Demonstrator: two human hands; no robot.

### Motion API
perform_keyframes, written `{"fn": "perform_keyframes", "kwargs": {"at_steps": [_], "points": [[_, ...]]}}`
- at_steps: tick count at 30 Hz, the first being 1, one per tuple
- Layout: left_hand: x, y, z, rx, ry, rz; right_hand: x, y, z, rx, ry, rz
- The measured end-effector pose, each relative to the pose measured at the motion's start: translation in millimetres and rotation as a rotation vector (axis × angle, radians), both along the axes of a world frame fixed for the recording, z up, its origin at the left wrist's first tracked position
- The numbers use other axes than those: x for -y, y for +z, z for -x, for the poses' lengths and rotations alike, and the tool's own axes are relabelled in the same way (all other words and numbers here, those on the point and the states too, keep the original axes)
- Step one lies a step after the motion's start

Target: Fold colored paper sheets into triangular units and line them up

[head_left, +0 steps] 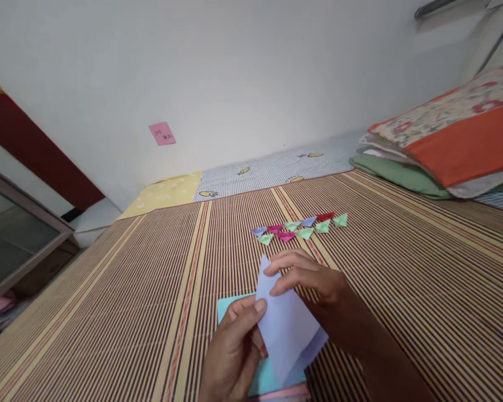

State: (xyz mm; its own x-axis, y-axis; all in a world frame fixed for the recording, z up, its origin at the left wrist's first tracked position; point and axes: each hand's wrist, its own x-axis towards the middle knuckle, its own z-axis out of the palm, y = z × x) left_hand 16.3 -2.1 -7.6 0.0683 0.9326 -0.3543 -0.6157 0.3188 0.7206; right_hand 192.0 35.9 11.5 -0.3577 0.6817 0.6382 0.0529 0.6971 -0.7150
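Note:
A sheet of lavender paper [287, 329], folded over to a point at its top, is held up between my two hands. My left hand [235, 346] pinches its left edge, thumb on the front face. My right hand [305, 276] is at its upper right, with fingertips resting on the front face and the thumb hidden behind. Beneath the hands lies a stack of coloured paper [272, 382] with a turquoise sheet on top, partly covered by them. Farther off, small folded paper pieces [305, 233] in green, magenta, red and lavender lie in two rows.
A striped bamboo mat [151, 312] covers the surface. Folded bedding and an orange floral pillow [482, 139] are piled at the right. Patterned cloth [251, 174] runs along the white wall, which bears a pink note [162, 134]. A glass-fronted cabinet [20, 223] stands at the left.

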Motion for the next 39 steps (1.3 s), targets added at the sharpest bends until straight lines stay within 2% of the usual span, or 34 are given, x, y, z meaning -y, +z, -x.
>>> {"fn": "perform_keyframes", "kwargs": {"at_steps": [7, 12, 16, 18, 21, 26, 28, 32, 39], "points": [[0, 1.8, 10, -0.293, 0.131, -0.186, 7, 1.5, 10, 0.094, -0.069, -0.129], [0, 2.4, 7, -0.222, 0.174, -0.155, 7, -2.3, 16, 0.072, -0.187, -0.144], [-3, 3.6, 9, -0.202, 0.127, -0.162, 14, 0.5, 23, 0.254, -0.287, -0.356], [-3, 3.7, 11, -0.211, 0.141, -0.195, 15, 0.0, 26, 0.296, -0.296, -0.402], [-3, 2.5, 13, -0.307, 0.177, -0.262, 11, -3.9, 29, 0.190, -0.284, -0.336], [-1, -4.3, 14, -0.533, 0.256, -0.345, 7, -5.5, 32, 0.106, -0.277, -0.060], [0, -6.6, 14, -0.588, 0.239, -0.365, 9, -3.7, 33, 0.071, -0.301, 0.026], [2, -7.3, 15, -0.659, 0.204, -0.403, 13, -0.2, 34, 0.020, -0.262, 0.156], [1, -4.3, 12, -0.709, 0.157, -0.477, 12, -0.7, 35, 0.017, -0.346, 0.262]]}}
